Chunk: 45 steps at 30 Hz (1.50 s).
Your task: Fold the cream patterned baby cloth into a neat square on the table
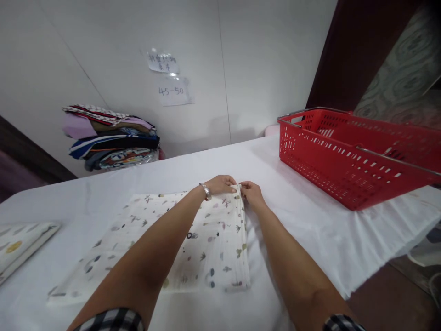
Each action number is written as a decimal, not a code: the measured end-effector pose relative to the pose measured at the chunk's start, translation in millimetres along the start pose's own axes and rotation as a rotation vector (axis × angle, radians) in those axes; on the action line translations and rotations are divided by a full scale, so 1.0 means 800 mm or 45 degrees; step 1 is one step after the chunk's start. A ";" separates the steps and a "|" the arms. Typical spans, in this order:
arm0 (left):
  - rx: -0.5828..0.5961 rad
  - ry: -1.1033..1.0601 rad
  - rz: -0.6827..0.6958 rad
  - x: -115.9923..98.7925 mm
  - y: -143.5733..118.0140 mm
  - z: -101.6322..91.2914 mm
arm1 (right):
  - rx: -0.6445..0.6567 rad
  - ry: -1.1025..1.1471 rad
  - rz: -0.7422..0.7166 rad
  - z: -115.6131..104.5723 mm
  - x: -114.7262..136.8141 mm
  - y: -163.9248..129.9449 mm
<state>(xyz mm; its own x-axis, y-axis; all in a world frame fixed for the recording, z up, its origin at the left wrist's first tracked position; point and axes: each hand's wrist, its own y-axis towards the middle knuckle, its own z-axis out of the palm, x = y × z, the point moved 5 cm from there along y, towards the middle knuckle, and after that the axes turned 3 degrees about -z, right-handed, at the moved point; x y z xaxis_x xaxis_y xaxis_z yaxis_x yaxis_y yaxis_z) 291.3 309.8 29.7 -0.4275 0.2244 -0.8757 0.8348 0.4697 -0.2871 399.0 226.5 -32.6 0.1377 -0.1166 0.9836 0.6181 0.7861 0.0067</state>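
A white cloth [206, 239] printed with small plants and shapes lies folded flat in layers in front of me. At its far right corner my left hand [222, 185], with a silver bracelet at the wrist, pinches the layered edge. Just to the right, my right hand [252, 193] grips the same corner from the outer side, its fingertips close to those of my left hand. My forearms reach over and beside the cloth, and the left one hides part of its middle.
A red plastic basket [320, 151] with metal handles stands at the right. Another folded printed cloth [24, 243] lies at the left edge. Stacked folded clothes [113, 138] sit beyond the white-covered table [275, 285], by a wall with paper notes [174, 91].
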 end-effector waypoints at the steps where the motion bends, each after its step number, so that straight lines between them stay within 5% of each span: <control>1: -0.011 0.030 -0.003 0.000 0.000 -0.001 | 0.005 0.009 -0.009 0.001 0.002 -0.001; 7: -0.173 0.321 0.107 -0.002 0.013 -0.002 | 0.082 0.094 0.046 0.001 0.009 -0.004; 15: -0.086 0.109 0.107 0.003 0.010 0.002 | 0.144 0.090 0.006 -0.009 0.015 0.001; 19: -0.099 0.210 0.144 -0.019 -0.020 -0.003 | -0.075 -0.525 -0.030 -0.033 0.016 0.007; 23: -0.004 0.268 0.086 -0.030 -0.049 -0.008 | -0.007 -1.245 -0.032 -0.026 0.021 0.000; 29: 0.042 0.292 0.083 -0.029 -0.046 -0.008 | 0.113 -1.509 -0.152 0.000 0.024 -0.017; 34: 0.069 0.491 0.053 -0.020 -0.016 0.004 | 0.048 -0.999 -0.185 -0.005 0.013 -0.006; 39: 0.012 0.575 0.011 -0.021 0.006 0.002 | 0.106 -0.067 0.100 0.001 0.004 -0.004; 45: -0.075 0.547 -0.010 -0.027 0.007 -0.004 | 0.112 0.262 0.176 0.005 0.008 -0.008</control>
<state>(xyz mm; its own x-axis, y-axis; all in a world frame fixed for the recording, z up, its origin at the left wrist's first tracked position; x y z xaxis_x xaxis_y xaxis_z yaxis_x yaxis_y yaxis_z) 304.3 310.5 48.0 -0.5497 0.5500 -0.6287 0.8150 0.5181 -0.2594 393.1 223.4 -25.3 0.3761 -0.1187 0.9189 0.5144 0.8516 -0.1005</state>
